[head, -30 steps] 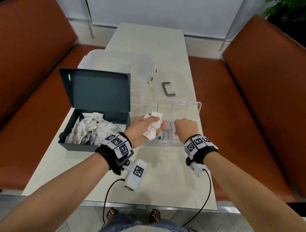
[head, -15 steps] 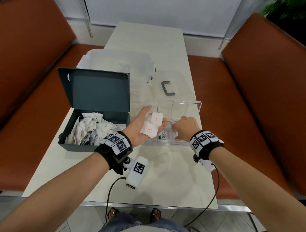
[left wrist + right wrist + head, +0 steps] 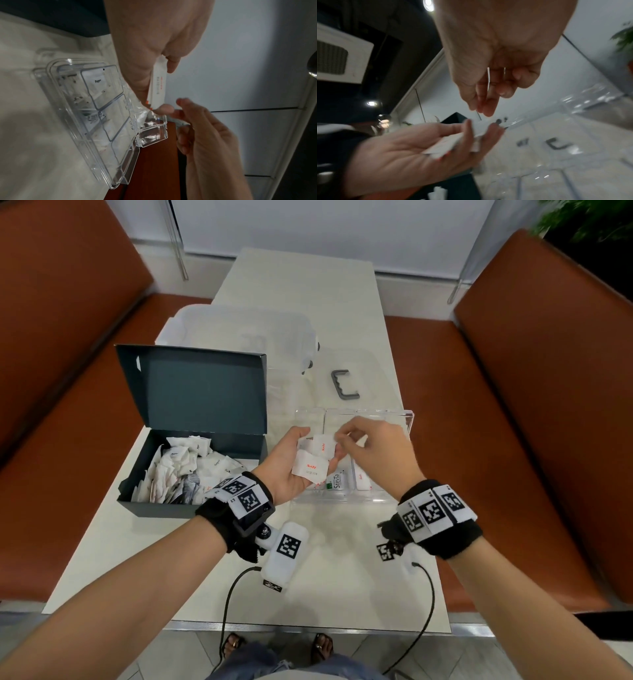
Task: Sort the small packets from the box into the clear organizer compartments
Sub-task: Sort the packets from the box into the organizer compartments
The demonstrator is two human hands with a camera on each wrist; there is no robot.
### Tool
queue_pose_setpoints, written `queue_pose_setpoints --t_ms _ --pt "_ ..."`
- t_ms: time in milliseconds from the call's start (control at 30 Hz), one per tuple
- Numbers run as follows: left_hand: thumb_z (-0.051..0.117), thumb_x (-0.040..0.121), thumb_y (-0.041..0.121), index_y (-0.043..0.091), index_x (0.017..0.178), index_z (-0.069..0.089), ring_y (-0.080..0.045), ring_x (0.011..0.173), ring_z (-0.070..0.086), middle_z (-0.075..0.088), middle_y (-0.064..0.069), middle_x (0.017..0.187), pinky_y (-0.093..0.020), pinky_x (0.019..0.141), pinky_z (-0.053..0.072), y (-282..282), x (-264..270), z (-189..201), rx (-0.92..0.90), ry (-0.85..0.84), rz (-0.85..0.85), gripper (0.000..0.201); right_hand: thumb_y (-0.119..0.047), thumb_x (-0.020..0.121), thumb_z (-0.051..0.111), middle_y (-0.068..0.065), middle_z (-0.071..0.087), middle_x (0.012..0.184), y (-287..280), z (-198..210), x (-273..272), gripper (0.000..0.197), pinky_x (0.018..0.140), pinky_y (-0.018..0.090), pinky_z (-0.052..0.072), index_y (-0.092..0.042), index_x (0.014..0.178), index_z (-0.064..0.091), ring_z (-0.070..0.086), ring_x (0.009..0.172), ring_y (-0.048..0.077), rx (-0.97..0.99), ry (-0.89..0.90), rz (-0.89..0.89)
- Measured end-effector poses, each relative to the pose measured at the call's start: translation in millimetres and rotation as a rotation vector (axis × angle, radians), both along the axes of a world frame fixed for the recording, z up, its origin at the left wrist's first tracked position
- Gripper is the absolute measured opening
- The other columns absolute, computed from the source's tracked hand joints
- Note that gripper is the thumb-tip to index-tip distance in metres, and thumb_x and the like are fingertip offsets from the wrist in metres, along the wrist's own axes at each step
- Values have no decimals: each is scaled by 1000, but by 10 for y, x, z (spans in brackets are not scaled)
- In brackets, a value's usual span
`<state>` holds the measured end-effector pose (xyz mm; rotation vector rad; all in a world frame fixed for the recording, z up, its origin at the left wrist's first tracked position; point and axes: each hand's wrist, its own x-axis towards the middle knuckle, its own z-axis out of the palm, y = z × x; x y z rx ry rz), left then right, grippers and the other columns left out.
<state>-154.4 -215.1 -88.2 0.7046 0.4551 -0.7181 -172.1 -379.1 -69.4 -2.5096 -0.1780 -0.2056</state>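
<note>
Pale tabletop (image 3: 335,570) between orange benches; left hand (image 3: 291,463) cups salt packets (image 3: 310,469) above clear organizer (image 3: 407,419) near its right edge; right hand (image 3: 373,455), newly arrived from the compartment, pinches the upper packet; another sort begins.

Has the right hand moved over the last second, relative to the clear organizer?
Yes. The right hand has come up off the near compartments of the clear plastic organizer and gone leftward to the white salt packets in the left hand.

The left hand (image 3: 291,463) is held palm up with packets (image 3: 313,462) in it. The right hand (image 3: 380,453) is kept above it, fingers (image 3: 340,436) bent toward the packets.
</note>
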Motion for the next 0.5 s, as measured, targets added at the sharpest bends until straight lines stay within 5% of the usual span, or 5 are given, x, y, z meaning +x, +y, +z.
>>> queue_pose_setpoints --t_ms 100,167,300,400,500 --pt "44 99 34 4 98 57 -22 56 67 68 -12 68 -24 47 54 7 -1 -1 110 -49 -50 33 -55 78 68 -12 57 92 231 -25 -121 37 62 24 44 -34 108 66 57 72 0 -97 135 160" --pt "43 101 31 4 94 57 -20 51 66 66 -10 62 -23 41 50 5 -12 8 143 -57 -50 32 -51 75 73 -7 52 97 291 -73 -114 37 66 29 46 -29 103 67 57 77 10 -103 199 161" --pt "41 102 16 -3 107 57 -24 70 72 72 -19 86 -33 63 60 14 -18 9 107 -134 0 26 -33 77 76 -10 58 73 228 -88 -39 14 60 22 44 -25 77 65 52 61 1 214 211 47" --pt "47 100 13 -2 114 57 -27 77 71 71 -19 92 -38 70 61 53 -31 4 107 -162 18 24 -20 84 72 -5 66 70 105 -34 -11 4 52 16 45 -17 84 70 55 51 0 486 248 -42" --pt "45 99 16 -2 119 56 -28 83 72 71 -20 99 -39 70 60 102 -38 8 107 -172 2 29 -5 90 63 15 70 90 -1 31 6 12 55 20 51 -7 101 68 59 63 11 618 373 -57"
